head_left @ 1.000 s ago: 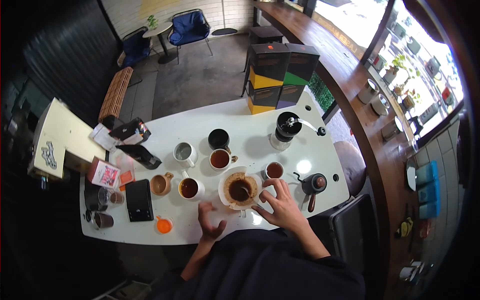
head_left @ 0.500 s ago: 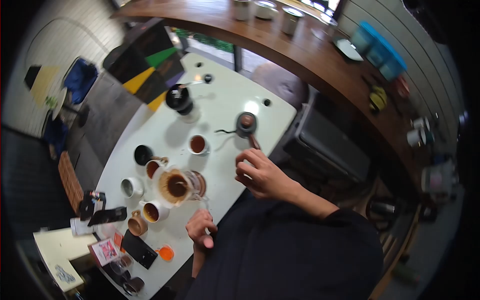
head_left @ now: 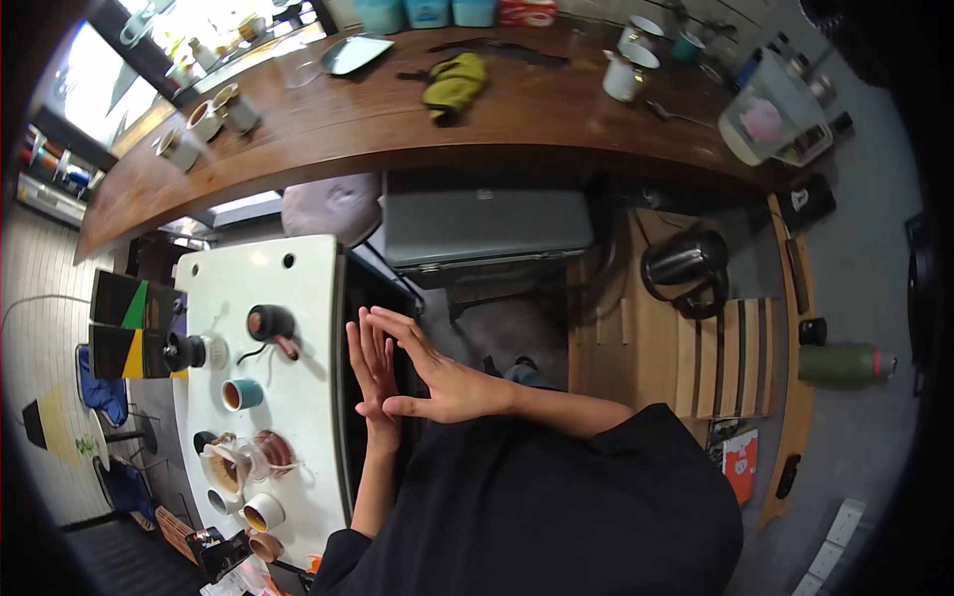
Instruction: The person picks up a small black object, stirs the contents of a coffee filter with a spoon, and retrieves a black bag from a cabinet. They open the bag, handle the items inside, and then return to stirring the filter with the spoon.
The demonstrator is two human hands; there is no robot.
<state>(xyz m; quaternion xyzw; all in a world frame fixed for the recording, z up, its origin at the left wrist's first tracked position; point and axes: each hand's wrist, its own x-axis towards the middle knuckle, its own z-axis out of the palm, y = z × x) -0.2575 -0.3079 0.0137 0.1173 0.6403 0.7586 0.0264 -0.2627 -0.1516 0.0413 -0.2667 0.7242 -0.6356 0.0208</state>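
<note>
My left hand (head_left: 374, 382) is raised with straight fingers beside the white table's edge (head_left: 333, 298). Overlapping it in this view, my right hand (head_left: 437, 385) has its fingers stretched out and its thumb pointing across the left palm. Nothing shows in either hand. To the left of them on the table stand a dark gooseneck kettle (head_left: 266, 323) with a brown handle and a blue cup (head_left: 235, 395) of brown liquid. Farther down are a coffee dripper with a paper filter (head_left: 223, 465), a glass server (head_left: 273, 453) and a white cup (head_left: 263, 513).
A wooden counter (head_left: 328, 129) runs across the top, bearing a yellow-green cloth (head_left: 455, 87), a plate (head_left: 356, 54) and several cups. Beneath it sits a grey case (head_left: 487, 223). An electric kettle (head_left: 686, 268) stands on the wooden slatted bench (head_left: 747, 348) at right.
The view has swung right, bringing the counter, case and bench into fuller sight. My hands have come together, and their curled fingers have straightened. My right hand has left the gooseneck kettle's handle area.
</note>
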